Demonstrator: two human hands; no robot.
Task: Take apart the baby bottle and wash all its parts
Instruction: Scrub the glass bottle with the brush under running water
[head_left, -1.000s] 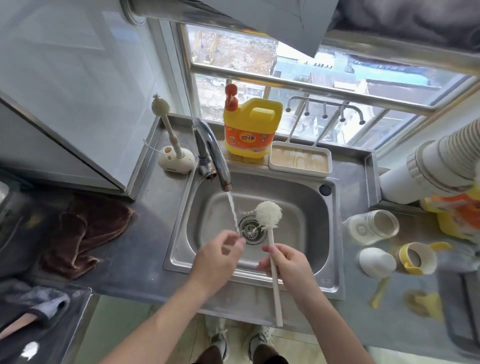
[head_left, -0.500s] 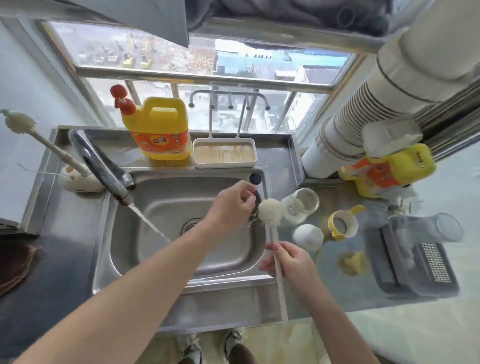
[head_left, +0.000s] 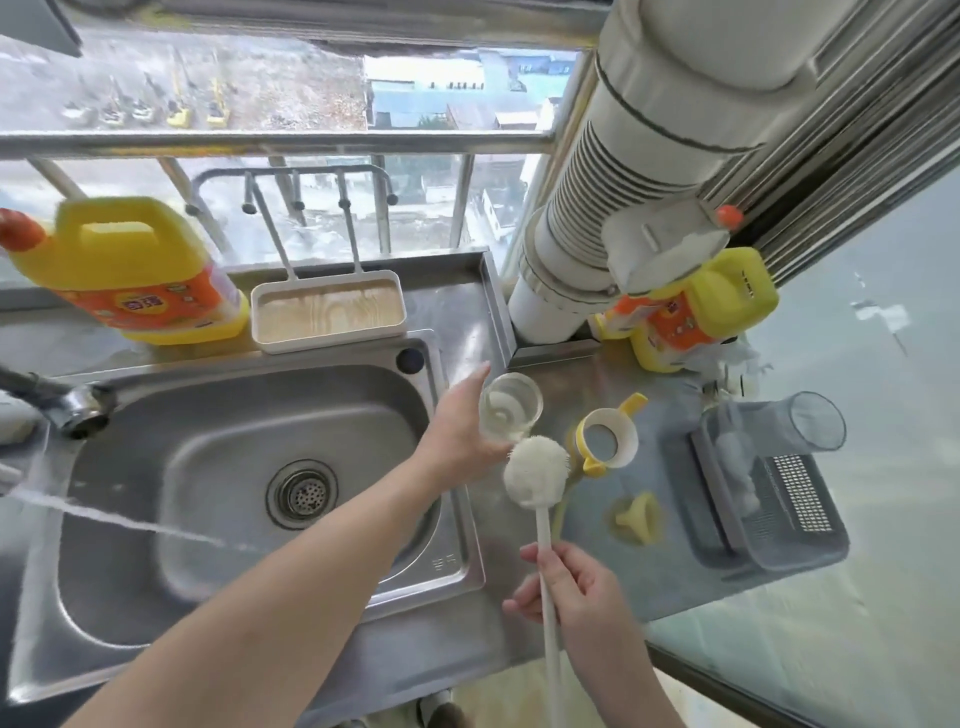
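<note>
Water runs in a slanting stream (head_left: 119, 519) from the faucet (head_left: 72, 408) into the steel sink (head_left: 156, 613). Behind the sink stand a yellow detergent jug (head_left: 130, 270) and a white tray (head_left: 327, 312).

The left forearm crosses the sink from the lower left, stretched out toward its far right corner. The left hand (head_left: 457, 431) is past the sink's rim, over the tabletop (head_left: 613, 577). Its fingers are straight and point away from the person, with the palm side laid against the left wall of the clear bottle body (head_left: 511, 408). The thumb is hidden, so a grasp cannot be confirmed.

The bottle body stands on the tabletop just right of the sink, its open mouth facing the camera. The white bristly head of the bottle brush (head_left: 537, 475) sits just in front of it, partly overlapping its near edge.

The right hand (head_left: 576, 587) is low and close to the body, wrist bent. Its fingers are curled round the brush's thin handle and hold it roughly upright.

Further right on the tabletop lie the yellow-handled collar (head_left: 605, 441) and a small yellow part (head_left: 639, 517). Beyond them is a grey drying rack (head_left: 769, 519).
</note>
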